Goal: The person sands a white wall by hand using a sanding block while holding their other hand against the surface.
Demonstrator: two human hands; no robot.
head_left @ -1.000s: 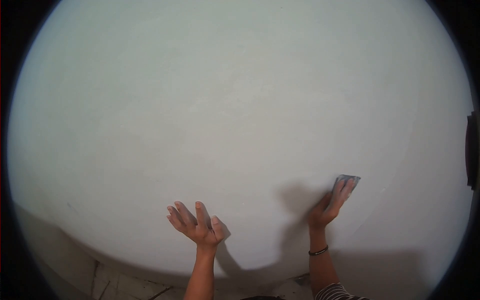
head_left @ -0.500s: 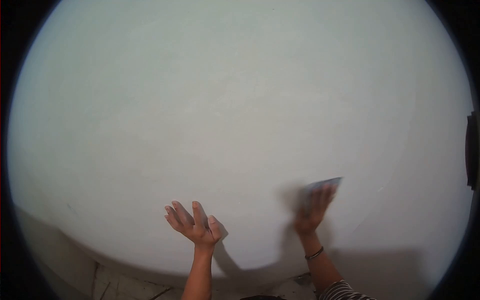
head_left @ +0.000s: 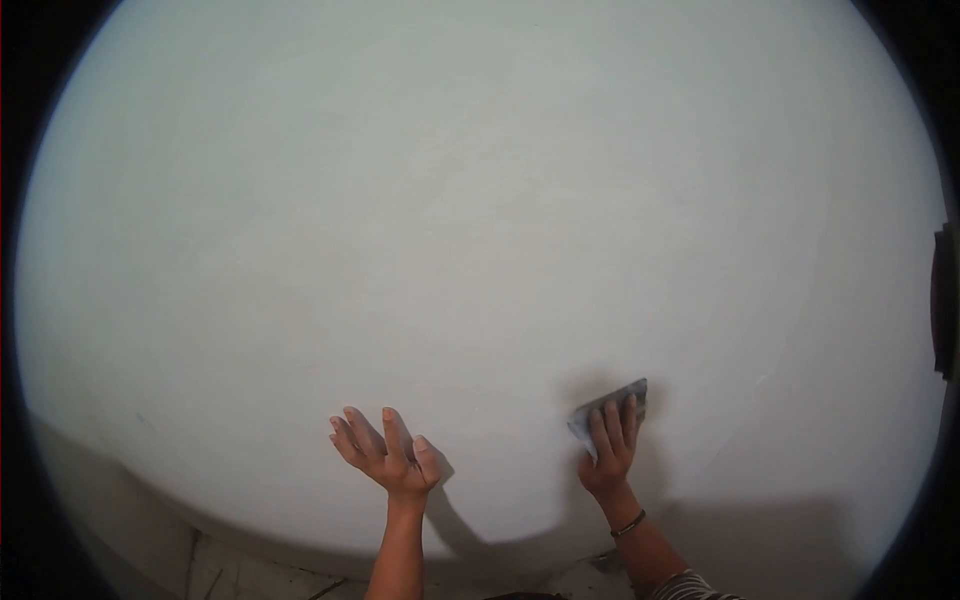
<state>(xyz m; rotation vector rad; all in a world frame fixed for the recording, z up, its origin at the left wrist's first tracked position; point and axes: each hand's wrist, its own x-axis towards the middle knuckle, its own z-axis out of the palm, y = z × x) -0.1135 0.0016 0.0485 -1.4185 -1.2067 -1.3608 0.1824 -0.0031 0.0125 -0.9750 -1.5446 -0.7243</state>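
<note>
A pale, smooth wall fills most of the view. My left hand is at the lower centre-left with its fingers spread and nothing in it, its fingertips at the wall. To its right, my right hand holds a grey sheet, dark on top with a lighter edge at the left, against the wall under its fingers. The sheet looks like sandpaper or a cloth; I cannot tell which. A dark band circles my right wrist.
A dark object stands at the far right edge. Along the bottom runs a light floor with dark lines. Shadows of both arms fall on the wall.
My right hand has moved down and slightly left with the grey sheet, which is now tilted differently. My left hand has hardly moved.
</note>
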